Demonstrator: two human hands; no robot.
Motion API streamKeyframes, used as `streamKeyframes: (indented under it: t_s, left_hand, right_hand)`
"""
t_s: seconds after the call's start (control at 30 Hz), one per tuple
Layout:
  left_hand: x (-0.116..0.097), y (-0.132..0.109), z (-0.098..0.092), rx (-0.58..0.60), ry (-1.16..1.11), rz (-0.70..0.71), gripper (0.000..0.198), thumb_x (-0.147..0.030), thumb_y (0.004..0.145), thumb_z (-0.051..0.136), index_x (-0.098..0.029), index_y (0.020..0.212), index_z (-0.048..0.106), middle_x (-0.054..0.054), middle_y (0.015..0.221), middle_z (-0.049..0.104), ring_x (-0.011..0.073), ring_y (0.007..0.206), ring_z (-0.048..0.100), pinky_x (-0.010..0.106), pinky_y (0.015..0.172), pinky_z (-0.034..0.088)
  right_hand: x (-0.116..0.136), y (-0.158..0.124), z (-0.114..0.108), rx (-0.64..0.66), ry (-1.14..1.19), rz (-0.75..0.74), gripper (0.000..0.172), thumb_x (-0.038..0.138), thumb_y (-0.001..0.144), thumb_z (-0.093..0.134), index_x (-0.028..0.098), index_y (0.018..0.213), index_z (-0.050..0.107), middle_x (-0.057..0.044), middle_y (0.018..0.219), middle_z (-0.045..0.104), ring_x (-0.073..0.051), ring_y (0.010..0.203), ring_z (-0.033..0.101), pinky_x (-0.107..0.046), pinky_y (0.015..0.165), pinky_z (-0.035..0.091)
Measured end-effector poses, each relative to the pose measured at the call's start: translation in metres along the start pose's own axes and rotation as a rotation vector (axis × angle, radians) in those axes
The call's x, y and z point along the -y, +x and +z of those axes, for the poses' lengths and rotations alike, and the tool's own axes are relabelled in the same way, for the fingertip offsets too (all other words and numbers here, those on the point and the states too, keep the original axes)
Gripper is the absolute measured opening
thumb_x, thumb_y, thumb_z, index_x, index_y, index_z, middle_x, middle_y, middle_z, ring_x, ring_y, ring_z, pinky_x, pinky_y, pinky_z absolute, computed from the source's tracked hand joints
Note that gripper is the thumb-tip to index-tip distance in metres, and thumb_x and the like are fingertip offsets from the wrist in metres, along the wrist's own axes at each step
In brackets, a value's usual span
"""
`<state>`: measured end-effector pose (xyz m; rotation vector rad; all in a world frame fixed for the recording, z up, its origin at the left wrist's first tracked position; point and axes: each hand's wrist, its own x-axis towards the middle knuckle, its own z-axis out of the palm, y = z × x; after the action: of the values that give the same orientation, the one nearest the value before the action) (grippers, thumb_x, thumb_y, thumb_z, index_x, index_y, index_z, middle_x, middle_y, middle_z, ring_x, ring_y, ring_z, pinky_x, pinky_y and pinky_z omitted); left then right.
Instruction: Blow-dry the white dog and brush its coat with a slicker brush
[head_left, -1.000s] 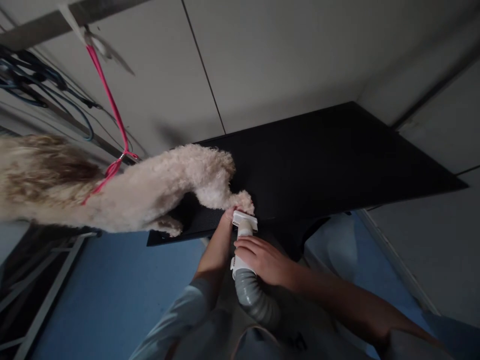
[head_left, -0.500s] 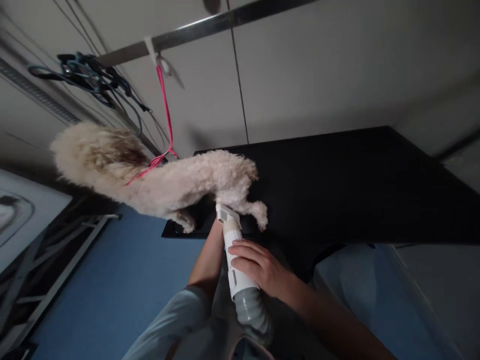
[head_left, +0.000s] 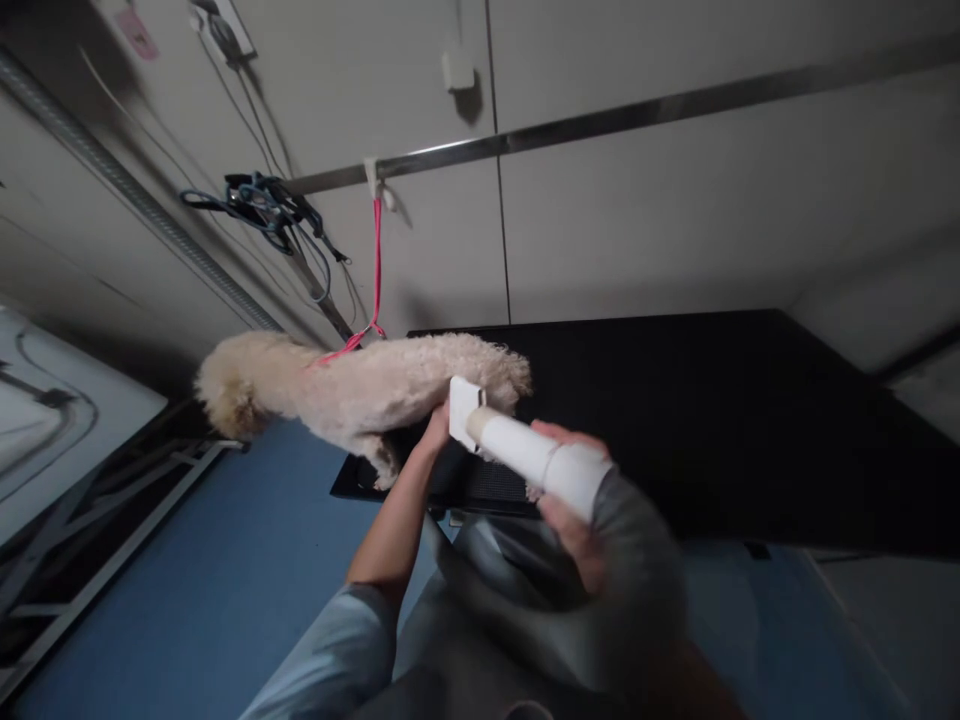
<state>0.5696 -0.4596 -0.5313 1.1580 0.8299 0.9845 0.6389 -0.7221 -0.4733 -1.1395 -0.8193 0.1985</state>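
Observation:
A cream, curly-coated dog (head_left: 375,385) stands on the black table (head_left: 675,420), its head lowered past the left edge. A pink lead (head_left: 377,260) runs from its neck up to the wall rail. My right hand (head_left: 574,510) is wrapped around a white pet dryer nozzle (head_left: 540,455), partly behind it and blurred. The flat white head of the nozzle points at the dog's hindquarters, and a grey hose (head_left: 641,540) trails from its back end. My left hand (head_left: 438,428) reaches under the dog's flank by the hind leg; its fingers are hidden behind the nozzle head and the dog.
A metal rail (head_left: 600,125) crosses the wall. Tangled blue and black straps (head_left: 274,210) hang at its left end. A white unit on a metal frame (head_left: 67,400) stands at the left above the blue floor (head_left: 247,580).
The nozzle has swung from nearly upright to a slant, its back end moving right with my right hand. The dog's head has dropped, and my view has shifted upward and left.

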Motion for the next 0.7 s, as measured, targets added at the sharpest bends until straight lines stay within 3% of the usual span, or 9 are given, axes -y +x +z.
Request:
streamKeyframes:
  t_s: [0.17,0.23,0.33,0.47,0.53,0.63,0.7]
  left_hand:
    - [-0.016,-0.009,-0.005,0.186,0.259,-0.065,0.030,-0.032,0.073,0.085,-0.017,0.056,0.064,0.004,0.057,0.062,0.0227,0.069,0.062,0.031,0.074,0.052]
    - [-0.015,-0.012,-0.001,0.187,0.265,-0.027,0.022,-0.029,0.064,0.090,-0.017,0.066,0.072,0.007,0.067,0.069,0.0278,0.082,0.067,0.035,0.086,0.054]
    - [-0.008,-0.015,0.005,0.211,0.265,0.045,0.033,-0.028,0.057,0.093,-0.018,0.085,0.079,0.012,0.091,0.077,0.0345,0.101,0.068,0.046,0.105,0.047]
    - [-0.003,-0.026,0.005,0.277,0.334,0.034,0.041,-0.034,0.058,0.093,-0.019,0.094,0.080,0.015,0.107,0.076,0.0361,0.106,0.068,0.050,0.111,0.043]
    - [-0.006,-0.034,-0.001,0.341,0.396,0.033,0.037,-0.037,0.063,0.090,-0.020,0.094,0.080,0.013,0.104,0.077,0.0340,0.103,0.070,0.047,0.107,0.046]
    - [-0.024,-0.048,-0.015,0.405,0.580,0.122,0.022,-0.039,0.065,0.089,-0.024,0.076,0.077,0.008,0.076,0.075,0.0299,0.080,0.071,0.040,0.089,0.054]
    - [-0.045,-0.053,-0.022,0.352,0.707,0.254,0.023,-0.037,0.065,0.088,-0.024,0.059,0.069,0.005,0.056,0.064,0.0260,0.061,0.064,0.036,0.079,0.053]
  right_hand:
    - [0.012,0.120,-0.029,-0.214,0.378,0.129,0.030,0.025,0.080,0.069,0.027,0.109,0.065,-0.001,0.109,0.070,-0.023,0.113,0.069,-0.046,0.097,0.063]
    - [0.007,0.173,-0.026,-0.202,0.431,0.244,0.027,0.028,0.079,0.071,0.023,0.104,0.063,-0.001,0.102,0.070,-0.022,0.104,0.071,-0.045,0.091,0.065]
    - [0.007,0.228,0.001,-0.077,0.400,0.403,0.031,0.030,0.080,0.072,0.017,0.103,0.058,0.000,0.089,0.068,-0.019,0.093,0.070,-0.047,0.089,0.063]
    - [0.023,0.253,0.055,0.149,0.324,0.450,0.036,0.033,0.082,0.068,0.011,0.107,0.056,0.001,0.087,0.066,-0.015,0.086,0.068,-0.049,0.090,0.059]
    - [0.029,0.257,0.068,0.200,0.268,0.443,0.036,0.034,0.081,0.068,0.010,0.106,0.058,0.002,0.087,0.066,-0.014,0.084,0.068,-0.051,0.089,0.058]
    - [0.021,0.261,0.057,0.125,0.177,0.394,0.036,0.034,0.075,0.073,0.011,0.101,0.062,0.002,0.084,0.065,-0.016,0.080,0.067,-0.054,0.087,0.059]
    - [0.008,0.256,0.033,0.049,0.227,0.399,0.037,0.036,0.072,0.075,0.014,0.099,0.063,0.001,0.084,0.066,-0.017,0.079,0.067,-0.052,0.087,0.060]
